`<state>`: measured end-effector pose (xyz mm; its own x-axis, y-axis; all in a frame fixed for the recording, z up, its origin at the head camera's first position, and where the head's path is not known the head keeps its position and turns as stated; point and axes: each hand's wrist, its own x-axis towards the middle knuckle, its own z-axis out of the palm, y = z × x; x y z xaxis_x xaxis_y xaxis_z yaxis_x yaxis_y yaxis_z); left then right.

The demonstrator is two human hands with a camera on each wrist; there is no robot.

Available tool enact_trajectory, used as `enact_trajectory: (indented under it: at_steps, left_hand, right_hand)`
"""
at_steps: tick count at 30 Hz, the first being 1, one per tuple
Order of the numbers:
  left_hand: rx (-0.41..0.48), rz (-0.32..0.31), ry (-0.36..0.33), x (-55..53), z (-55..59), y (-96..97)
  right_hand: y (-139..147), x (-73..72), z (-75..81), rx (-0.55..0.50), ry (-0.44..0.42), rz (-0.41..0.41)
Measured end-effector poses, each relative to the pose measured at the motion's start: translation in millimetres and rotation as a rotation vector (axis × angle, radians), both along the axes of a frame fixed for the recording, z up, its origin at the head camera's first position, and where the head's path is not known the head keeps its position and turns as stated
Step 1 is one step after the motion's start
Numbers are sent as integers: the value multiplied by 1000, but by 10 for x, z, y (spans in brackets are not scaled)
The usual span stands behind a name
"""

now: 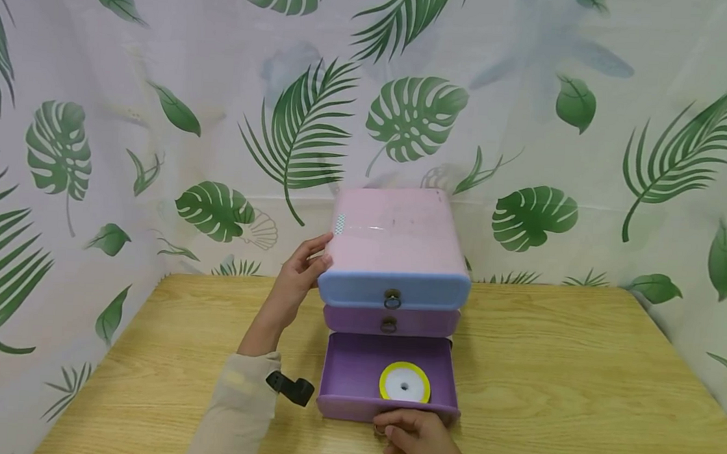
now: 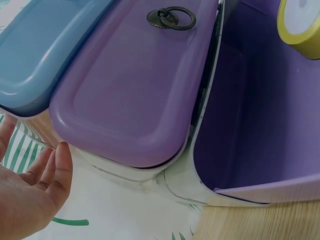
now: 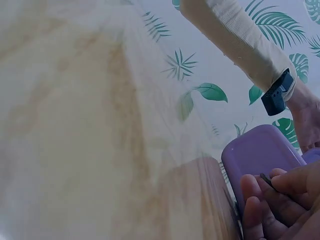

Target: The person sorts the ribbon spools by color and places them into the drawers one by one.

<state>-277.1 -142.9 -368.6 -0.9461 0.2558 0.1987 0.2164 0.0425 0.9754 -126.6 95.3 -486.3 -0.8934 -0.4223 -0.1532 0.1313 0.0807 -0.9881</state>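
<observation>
A small chest of drawers (image 1: 394, 228) with a pink top stands on the table. Its bottom purple drawer (image 1: 350, 370) is pulled out, and a white spool with a yellow rim (image 1: 417, 386) lies inside. The thumb and fingers of my right hand (image 1: 426, 439) pinch this drawer's ring pull (image 3: 267, 181). Against the left side of the chest rests my left hand (image 1: 293, 281), its fingers loosely extended, as the left wrist view also shows. Above the pulled-out drawer, the purple middle drawer (image 2: 135, 85) and blue top drawer (image 2: 45, 45) are closed, each with a ring pull.
The wood-grain table (image 1: 547, 374) extends on both sides of the chest. A leaf-patterned cloth (image 1: 498, 138) hangs behind and beside it. A black band with a small device (image 1: 293, 389) sits on the left wrist, near the drawer's left side.
</observation>
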Motion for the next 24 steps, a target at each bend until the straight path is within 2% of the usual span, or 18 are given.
enact_trajectory:
  at_steps: [7, 17, 24]
  left_hand:
    - [-2, -6, 3, -8, 6, -9]
    - [-5, -10, 4, -16, 17, -12]
    - [-10, -14, -1, 0, 24, -13]
  right_hand:
    - [-15, -46, 29, -34, 120, -7]
    - [-38, -208, 142, 26, 127, -76]
    - [-33, -343, 155, 47, 148, -121]
